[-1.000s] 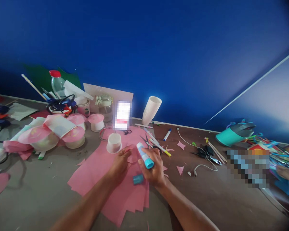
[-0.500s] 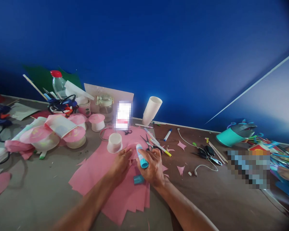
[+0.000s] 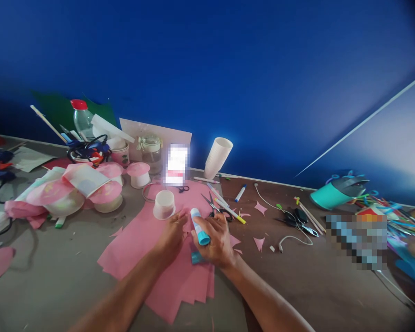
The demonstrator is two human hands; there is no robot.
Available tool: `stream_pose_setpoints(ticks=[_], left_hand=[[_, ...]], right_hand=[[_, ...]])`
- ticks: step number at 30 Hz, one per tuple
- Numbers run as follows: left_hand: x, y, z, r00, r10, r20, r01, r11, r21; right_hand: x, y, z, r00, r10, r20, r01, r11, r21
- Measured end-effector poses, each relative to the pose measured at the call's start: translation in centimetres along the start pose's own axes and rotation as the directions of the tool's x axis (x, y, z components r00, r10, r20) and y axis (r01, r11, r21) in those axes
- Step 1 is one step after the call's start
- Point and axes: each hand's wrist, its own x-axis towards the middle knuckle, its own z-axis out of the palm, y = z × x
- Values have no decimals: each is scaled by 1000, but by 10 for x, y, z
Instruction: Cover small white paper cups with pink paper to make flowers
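Observation:
My right hand (image 3: 216,237) is wrapped around a glue stick (image 3: 200,230), white and light blue, tilted with its far end down at the pink paper. The fingers of my left hand (image 3: 171,236) are closed on the edge of a small pink paper piece (image 3: 188,222), partly hidden by both hands. Beneath them lies a stack of pink paper sheets (image 3: 131,246). A blue glue cap (image 3: 196,257) rests on the sheets, below my right hand. Just beyond my left hand an upturned white paper cup (image 3: 164,204) stands on the paper. Black-handled scissors (image 3: 211,203) lie past my right hand.
White cups with pink paper tops (image 3: 105,196) crowd the left. A lit phone (image 3: 176,165), glass jar (image 3: 150,148) and leaning stack of paper cups (image 3: 218,157) stand by the blue wall. Markers (image 3: 240,193), paper scraps (image 3: 259,243), a cable and a teal container (image 3: 327,194) lie to the right.
The glue stick in my right hand has moved slightly left and up, toward my left hand. My left hand has shifted only a little. The cap is now more covered by my right hand.

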Motion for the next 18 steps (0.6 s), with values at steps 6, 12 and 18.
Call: stream_pose_setpoints(ticks=[6,12,18], left_hand=[[1,-3,-2,1000,-1,-6,2,995,98],[7,-7,-4,997,8,-75,-3,998,65],[-4,4,4,1000,-2,19,0,993,115]], right_hand=[[1,21,-3,987,113,-114,-126,986,-111],[1,25,-11,960,162,-229,-166,986,2],[0,2,0,999,-4,-35,7,997,78]])
